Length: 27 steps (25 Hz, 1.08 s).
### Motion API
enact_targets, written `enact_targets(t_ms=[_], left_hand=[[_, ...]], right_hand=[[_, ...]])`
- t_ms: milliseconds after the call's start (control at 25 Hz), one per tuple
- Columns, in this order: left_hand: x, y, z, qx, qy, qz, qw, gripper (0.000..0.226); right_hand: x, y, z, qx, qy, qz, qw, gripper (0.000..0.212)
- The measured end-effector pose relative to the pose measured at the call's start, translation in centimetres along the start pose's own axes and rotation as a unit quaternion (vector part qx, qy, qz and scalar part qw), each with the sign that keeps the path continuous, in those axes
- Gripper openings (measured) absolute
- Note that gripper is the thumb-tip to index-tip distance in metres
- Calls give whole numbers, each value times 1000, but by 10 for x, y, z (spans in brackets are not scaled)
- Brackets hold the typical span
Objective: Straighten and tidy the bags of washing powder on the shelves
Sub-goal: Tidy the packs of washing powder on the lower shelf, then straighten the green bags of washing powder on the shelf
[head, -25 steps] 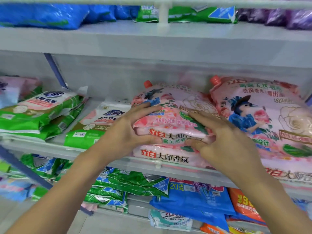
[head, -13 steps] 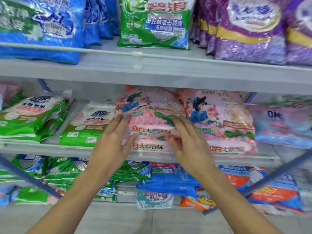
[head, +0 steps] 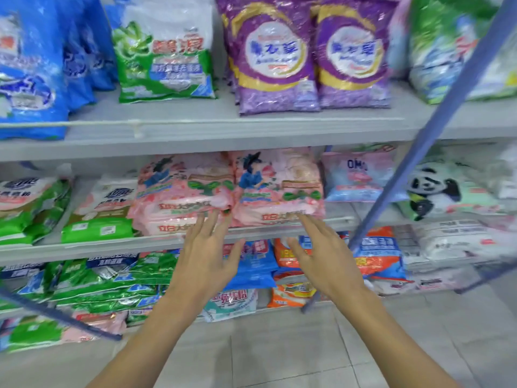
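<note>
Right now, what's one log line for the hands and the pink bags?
left hand: open, holds nothing | right hand: open, holds nothing | pink bags: stacked on middle shelf

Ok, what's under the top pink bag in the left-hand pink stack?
Under the top pink bag lie lower pink bags of the same print, only their front edges showing, stacked on the middle shelf. Everything behind those edges is covered, so their count is unclear.
</note>
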State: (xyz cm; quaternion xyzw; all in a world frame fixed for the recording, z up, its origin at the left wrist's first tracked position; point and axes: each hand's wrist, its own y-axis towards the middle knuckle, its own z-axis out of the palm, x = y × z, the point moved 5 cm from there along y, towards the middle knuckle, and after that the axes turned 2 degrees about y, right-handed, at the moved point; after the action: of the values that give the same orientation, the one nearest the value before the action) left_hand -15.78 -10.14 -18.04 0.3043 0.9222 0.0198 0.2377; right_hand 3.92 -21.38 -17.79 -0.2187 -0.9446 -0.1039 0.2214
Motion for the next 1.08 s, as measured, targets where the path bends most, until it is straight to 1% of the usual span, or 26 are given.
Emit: enact_targets(t_ms=[80, 160, 280, 360, 440, 520, 560, 600, 720, 840, 1080], left_hand=[[-48, -4, -4, -6, -20, 22, 1000, 61], [-97, -8, -10, -12, -44, 49, 998, 64], [-166, -15, -17, -27, -66, 69, 995, 72], [-209, -20, -20, -19, -80, 84, 993, 76], [-244, -22, -16, -4, -77, 94, 993, 79], [-274, -22, -14, 1, -74, 106, 992, 70], [-290, -20, -12, 2, -72, 114, 991, 63], [-305, -18, -11, 2, -69, 125, 990, 58], [-343, -5, -12, -1, -71, 145, 987, 58], [-379, 16, -8, -11, -92, 165, 982, 61], [-433, 87, 16, -16, -102, 163, 981, 61]], right_hand=[[-17, -19, -39, -27, 10, 24, 999, 59], [-31, -39, -80, -57, 24, 35, 998, 57], [-51, -62, -133, -98, 35, 43, 994, 66], [-66, -78, -161, -103, 50, 45, 992, 71], [-84, -90, -181, -93, 53, 51, 993, 70], [-102, -100, -201, -89, 54, 60, 993, 56], [-114, -103, -211, -90, 56, 62, 992, 52], [-125, -104, -220, -91, 57, 65, 992, 54], [-158, -98, -250, -111, 66, 82, 988, 62], [-189, -82, -279, -127, 76, 94, 984, 61], [-246, -17, -332, -151, 70, 100, 981, 63]])
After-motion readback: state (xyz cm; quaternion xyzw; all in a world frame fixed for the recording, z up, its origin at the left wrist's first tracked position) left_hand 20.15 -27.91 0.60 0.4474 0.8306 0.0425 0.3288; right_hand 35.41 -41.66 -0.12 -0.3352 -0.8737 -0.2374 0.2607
